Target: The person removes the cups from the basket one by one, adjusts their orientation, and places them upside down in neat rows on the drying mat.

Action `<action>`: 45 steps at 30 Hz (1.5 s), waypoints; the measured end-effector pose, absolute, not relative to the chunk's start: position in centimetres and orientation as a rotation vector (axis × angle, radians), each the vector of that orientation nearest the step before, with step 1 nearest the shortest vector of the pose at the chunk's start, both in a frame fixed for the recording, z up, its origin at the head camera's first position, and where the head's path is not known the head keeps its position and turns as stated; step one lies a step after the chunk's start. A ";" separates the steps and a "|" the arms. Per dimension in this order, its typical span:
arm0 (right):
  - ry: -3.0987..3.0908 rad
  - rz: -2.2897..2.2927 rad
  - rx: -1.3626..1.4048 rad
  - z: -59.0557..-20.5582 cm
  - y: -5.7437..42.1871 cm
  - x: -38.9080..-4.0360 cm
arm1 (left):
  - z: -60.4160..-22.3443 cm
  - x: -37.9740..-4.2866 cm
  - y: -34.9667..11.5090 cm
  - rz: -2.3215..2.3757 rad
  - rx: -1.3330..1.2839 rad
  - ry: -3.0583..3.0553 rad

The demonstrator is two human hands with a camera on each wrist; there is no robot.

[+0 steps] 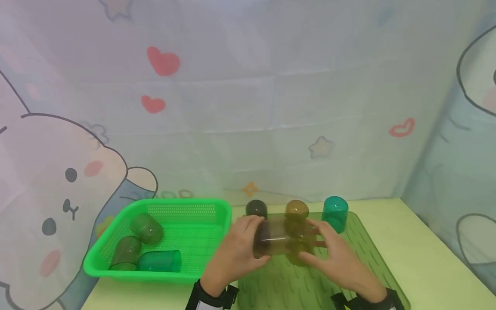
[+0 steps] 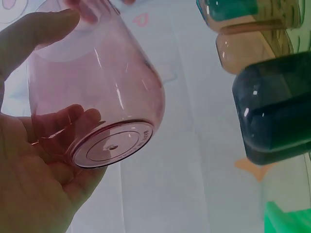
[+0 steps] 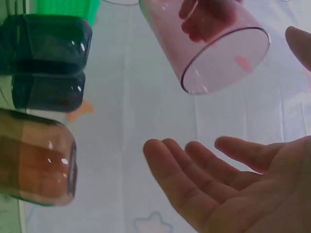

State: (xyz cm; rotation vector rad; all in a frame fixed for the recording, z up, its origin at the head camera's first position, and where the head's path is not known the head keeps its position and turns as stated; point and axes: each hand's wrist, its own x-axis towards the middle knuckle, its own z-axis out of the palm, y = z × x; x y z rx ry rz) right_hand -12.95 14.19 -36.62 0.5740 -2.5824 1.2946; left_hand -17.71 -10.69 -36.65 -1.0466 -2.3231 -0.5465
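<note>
My left hand (image 1: 236, 245) grips a clear pink cup (image 2: 102, 92) near its base, thumb on one side and fingers on the other. In the head view the cup lies sideways in the air over the green mat (image 1: 271, 284). Its open rim points toward my right hand (image 1: 337, 258). That hand is apart from the cup in the right wrist view, its fingers (image 3: 184, 179) extended and thumb spread, holding nothing. Behind the hands, a dark cup (image 1: 256, 208), an amber cup (image 1: 296, 208) and a teal cup (image 1: 335, 213) stand upside down on the mat.
At the left stands a green basket (image 1: 228, 219) with a teal cup (image 1: 159, 261) lying in it and two brownish cups (image 1: 147, 228) beside that. The pale yellow table (image 1: 418, 245) reaches past the mat on the right. A printed cloth (image 1: 271, 107) hangs behind.
</note>
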 end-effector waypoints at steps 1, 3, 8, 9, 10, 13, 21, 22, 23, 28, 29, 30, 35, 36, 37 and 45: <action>-2.568 1.306 0.591 -36.8 14.0 -13.1 | -36.8 -17.6 -10.5 -0.533 -1.051 -2.330; -2.537 1.338 0.629 -37.0 13.7 -13.4 | -37.0 -17.4 -10.2 -0.500 -1.071 -2.346; -2.520 1.405 0.674 -37.5 13.5 -14.0 | -37.5 -17.3 -9.1 -0.442 -1.147 -2.373; -2.528 1.419 0.673 -37.6 13.5 -14.0 | -37.5 -17.3 -8.9 -0.440 -1.160 -2.372; -2.531 1.435 0.679 -37.6 13.5 -14.0 | -37.6 -17.2 -8.8 -0.444 -1.172 -2.370; -2.512 1.477 0.704 -37.6 13.7 -13.9 | -37.6 -17.0 -8.5 -0.483 -1.205 -2.365; -2.407 1.543 0.758 -37.0 14.3 -13.2 | -37.5 -17.0 -9.0 -0.809 -1.229 -2.395; -2.392 1.545 0.762 -37.0 14.4 -13.2 | -37.5 -17.1 -9.2 -0.900 -1.236 -2.397; -2.381 1.545 0.756 -36.9 14.4 -13.1 | -37.6 -17.3 -9.4 -1.002 -1.246 -2.393; -2.331 1.573 0.758 -36.9 14.6 -13.0 | -37.7 -18.4 -10.4 -1.564 -1.334 -2.296; -2.331 1.586 0.759 -36.9 14.6 -13.0 | -37.7 -18.4 -10.5 -1.649 -1.351 -2.271; -2.331 1.600 0.770 -36.8 14.7 -13.0 | -37.7 -18.5 -10.5 -1.716 -1.357 -2.256; -2.381 1.591 0.771 -36.9 14.6 -12.8 | -37.8 -18.5 -10.7 -1.800 -1.361 -2.218; -2.400 1.571 0.766 -36.9 14.6 -12.8 | -37.8 -18.5 -10.7 -1.772 -1.354 -2.226; -2.424 1.537 0.757 -36.9 14.6 -12.8 | -37.7 -18.5 -10.8 -1.724 -1.355 -2.234; -2.619 1.112 0.695 -36.5 13.3 -12.0 | -37.6 -18.1 -10.4 -1.374 -1.396 -2.325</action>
